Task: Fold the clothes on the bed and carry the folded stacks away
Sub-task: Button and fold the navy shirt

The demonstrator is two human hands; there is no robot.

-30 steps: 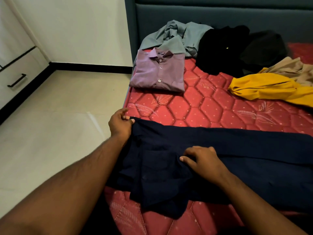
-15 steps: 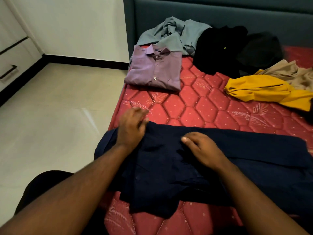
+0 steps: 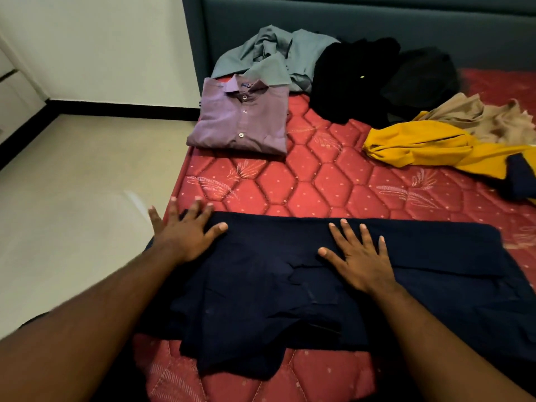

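Observation:
A navy garment (image 3: 261, 288) lies spread across the near part of the red quilted mattress (image 3: 319, 181). My left hand (image 3: 185, 233) rests flat on its left end at the bed's edge, fingers spread. My right hand (image 3: 362, 256) presses flat on its middle, fingers apart. Farther back sits a folded purple shirt (image 3: 243, 120). Unfolded behind it lie a grey-green shirt (image 3: 275, 56), black clothes (image 3: 377, 79), a yellow garment (image 3: 429, 146) and a beige one (image 3: 487, 117).
A teal padded headboard (image 3: 348, 21) closes the far side. Pale tiled floor (image 3: 72, 198) runs along the bed's left, with a white wall and black skirting behind. White drawers (image 3: 11, 91) stand at far left.
My left hand let go of the navy garment's corner and now lies flat on it. My right hand opened and spread out on the cloth. The garment lies flatter.

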